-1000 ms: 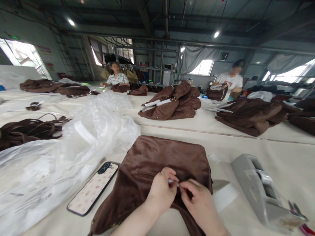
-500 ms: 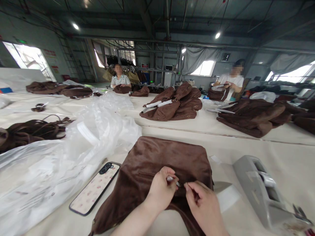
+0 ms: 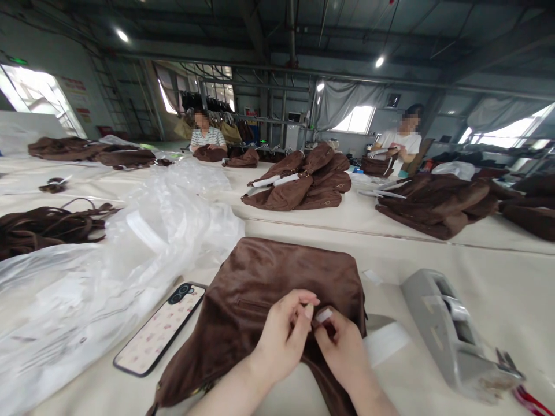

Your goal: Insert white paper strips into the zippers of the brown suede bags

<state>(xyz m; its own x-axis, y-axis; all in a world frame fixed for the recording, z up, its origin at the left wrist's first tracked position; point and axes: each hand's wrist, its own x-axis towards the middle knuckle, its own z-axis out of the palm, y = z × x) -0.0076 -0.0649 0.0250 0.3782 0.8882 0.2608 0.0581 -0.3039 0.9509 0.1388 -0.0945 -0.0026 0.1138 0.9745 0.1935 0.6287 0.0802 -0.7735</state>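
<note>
A brown leather bag (image 3: 286, 266) lies flat in front of me, its strap curving toward the lower right. Over its lower middle, both hands meet close together. My left hand (image 3: 286, 329) has thumb and fingertips pinched; anything between them is too small to make out. Just to its right, my right hand (image 3: 342, 346) is closed, with a small white strip (image 3: 324, 315) between its fingers. A zipped slit shows on the bag left of my hands.
A phone (image 3: 160, 329) and clear plastic sheeting (image 3: 173, 214) lie left. A grey tape dispenser (image 3: 451, 329) and red-handled snips (image 3: 526, 398) are right, with a white paper piece (image 3: 388, 344) nearer. Brown bags (image 3: 303, 179) are heaped across the table; two people work beyond.
The white strip was in my left hand and now shows in my right. My hands have come closer together, and the view has shifted slightly.
</note>
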